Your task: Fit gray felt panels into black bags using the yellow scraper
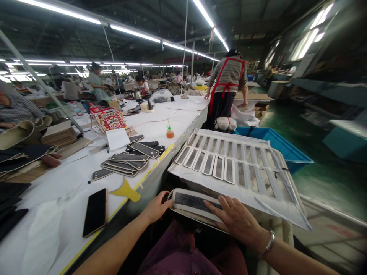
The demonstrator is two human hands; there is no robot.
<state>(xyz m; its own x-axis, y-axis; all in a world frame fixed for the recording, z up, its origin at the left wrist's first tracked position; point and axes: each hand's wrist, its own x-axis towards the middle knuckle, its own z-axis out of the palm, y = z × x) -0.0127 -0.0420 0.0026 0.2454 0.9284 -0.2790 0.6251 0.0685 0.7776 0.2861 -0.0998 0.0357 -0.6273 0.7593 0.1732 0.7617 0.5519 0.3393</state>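
Observation:
A long, round-ended panel point(187, 201) with a pale border and a dark grey strip lies low in front of me, above my lap. At its left end, my left hand point(156, 206) is closed, pinching the edge between thumb and fingers. My right hand point(236, 217) lies over the right end, fingers stretched out and apart on the surface; what its palm touches is hidden. Just beyond is a pale slotted tray point(206, 179) bearing a row of similar panels point(208, 164). To the left, the white table point(71, 175) holds a pile of dark panels point(126, 162).
A phone point(95, 212) and a yellow cut-out piece point(126, 190) lie by the table edge. Farther along stand a small glue bottle point(170, 131) and a red patterned bag point(109, 120). A blue bin point(266, 137) is behind the tray. A person in a red apron point(229, 84) bends nearby.

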